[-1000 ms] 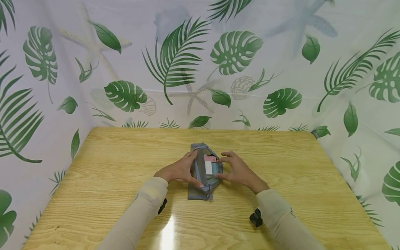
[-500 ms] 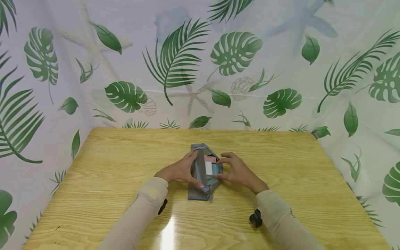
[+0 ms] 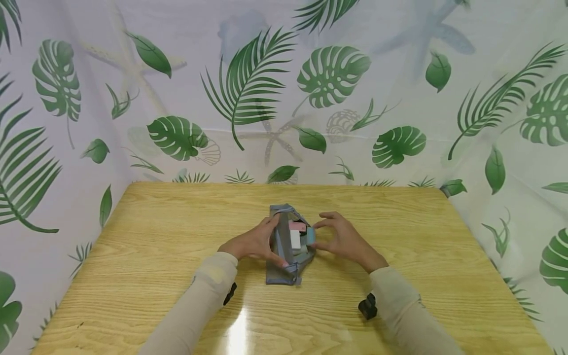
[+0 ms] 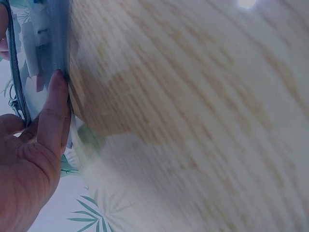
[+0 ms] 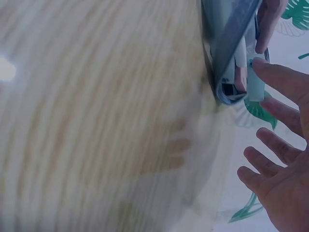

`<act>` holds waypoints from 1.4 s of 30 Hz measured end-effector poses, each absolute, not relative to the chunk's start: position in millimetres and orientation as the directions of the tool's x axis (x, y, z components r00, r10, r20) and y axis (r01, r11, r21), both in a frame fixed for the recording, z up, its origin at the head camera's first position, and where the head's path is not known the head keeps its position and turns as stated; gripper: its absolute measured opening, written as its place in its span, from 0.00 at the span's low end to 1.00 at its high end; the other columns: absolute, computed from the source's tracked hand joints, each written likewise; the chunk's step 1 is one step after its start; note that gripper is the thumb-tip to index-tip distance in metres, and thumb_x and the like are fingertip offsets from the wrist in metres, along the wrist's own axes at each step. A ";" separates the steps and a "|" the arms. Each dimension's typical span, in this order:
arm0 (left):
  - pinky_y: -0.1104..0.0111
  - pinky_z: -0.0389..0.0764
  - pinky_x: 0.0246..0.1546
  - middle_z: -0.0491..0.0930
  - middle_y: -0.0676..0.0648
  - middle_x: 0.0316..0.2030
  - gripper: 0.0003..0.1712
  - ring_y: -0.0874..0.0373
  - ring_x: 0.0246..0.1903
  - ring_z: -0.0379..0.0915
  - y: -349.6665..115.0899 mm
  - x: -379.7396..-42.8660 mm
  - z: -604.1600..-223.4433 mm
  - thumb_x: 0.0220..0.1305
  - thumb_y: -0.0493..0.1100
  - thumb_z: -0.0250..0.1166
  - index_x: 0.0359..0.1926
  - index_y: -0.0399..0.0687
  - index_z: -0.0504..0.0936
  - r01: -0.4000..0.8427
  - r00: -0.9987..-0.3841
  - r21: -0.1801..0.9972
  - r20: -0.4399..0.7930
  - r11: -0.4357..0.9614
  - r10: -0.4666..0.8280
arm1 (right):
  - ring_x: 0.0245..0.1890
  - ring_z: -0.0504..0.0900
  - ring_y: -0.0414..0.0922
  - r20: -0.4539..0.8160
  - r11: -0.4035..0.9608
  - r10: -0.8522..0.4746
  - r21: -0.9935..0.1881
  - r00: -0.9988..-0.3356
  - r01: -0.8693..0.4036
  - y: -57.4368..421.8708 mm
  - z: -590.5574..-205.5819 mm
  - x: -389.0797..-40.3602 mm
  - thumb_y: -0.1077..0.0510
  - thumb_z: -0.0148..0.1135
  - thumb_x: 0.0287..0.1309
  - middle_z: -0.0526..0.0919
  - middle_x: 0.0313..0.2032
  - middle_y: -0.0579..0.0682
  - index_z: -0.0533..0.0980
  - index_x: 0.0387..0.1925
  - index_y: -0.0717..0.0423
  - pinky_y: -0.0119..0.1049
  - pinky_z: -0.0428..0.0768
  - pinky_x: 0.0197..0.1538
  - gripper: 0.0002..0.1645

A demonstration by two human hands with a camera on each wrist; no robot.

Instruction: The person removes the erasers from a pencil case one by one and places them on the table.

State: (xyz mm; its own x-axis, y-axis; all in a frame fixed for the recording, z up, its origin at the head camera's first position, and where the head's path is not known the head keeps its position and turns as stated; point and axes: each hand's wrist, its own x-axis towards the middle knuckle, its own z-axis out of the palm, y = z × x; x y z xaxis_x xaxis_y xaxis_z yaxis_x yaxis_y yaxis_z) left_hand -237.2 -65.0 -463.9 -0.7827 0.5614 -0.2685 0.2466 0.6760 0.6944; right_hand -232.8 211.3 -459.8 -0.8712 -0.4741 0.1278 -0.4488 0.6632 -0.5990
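Observation:
A grey-blue mesh zip pouch (image 3: 276,274) lies on the table with its mouth spread wide. My left hand (image 3: 254,240) holds it by the mouth, thumb and fingers set apart along the edge. Between the thumb and fingertip of my right hand (image 3: 348,242) is a small light-blue block (image 3: 311,236), pinched at the pouch's right edge. The right wrist view shows this blue block (image 5: 256,83) partly past the pouch's rim. A white block (image 3: 295,240) and a pink block (image 3: 296,226) sit inside the pouch. Its lower contents are hidden.
The wood-grain table (image 3: 177,212) reflects a bright light near its front. A leaf-patterned white curtain (image 3: 355,162) stands behind and along both sides. Black wrist-camera mounts (image 3: 367,306) hang under the forearms.
My right hand has shifted slightly right, drawing the light-blue block away from the white one toward the pouch's right edge. The left hand and pouch stay nearly still.

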 end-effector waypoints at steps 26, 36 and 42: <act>0.49 0.62 0.70 0.42 0.35 0.78 0.76 0.42 0.76 0.47 -64.5 -235.2 -461.2 0.49 0.56 0.82 0.82 0.43 0.36 0.252 -0.776 0.714 -0.254 0.654 0.577 | 0.62 0.69 0.69 0.182 0.768 -0.286 -0.543 -0.941 -0.339 264.8 -460.2 -252.0 0.56 0.78 0.55 0.71 0.61 0.73 0.81 0.51 0.72 0.66 0.69 0.62 0.28; 0.49 0.62 0.70 0.41 0.35 0.79 0.77 0.42 0.76 0.46 -65.6 -235.9 -462.6 0.48 0.56 0.82 0.82 0.44 0.35 0.263 -0.771 0.714 -0.249 0.649 0.586 | 0.63 0.67 0.73 0.131 0.795 -0.201 -0.558 -0.971 -0.240 282.4 -464.6 -258.6 0.55 0.76 0.56 0.69 0.63 0.75 0.79 0.52 0.75 0.67 0.68 0.62 0.30; 0.49 0.62 0.70 0.43 0.36 0.78 0.76 0.43 0.76 0.48 -65.8 -236.1 -462.7 0.49 0.56 0.82 0.82 0.44 0.36 0.260 -0.771 0.720 -0.246 0.643 0.588 | 0.64 0.66 0.72 0.135 0.797 -0.184 -0.559 -0.974 -0.228 289.7 -467.4 -260.2 0.56 0.76 0.57 0.69 0.62 0.76 0.79 0.51 0.76 0.68 0.66 0.63 0.29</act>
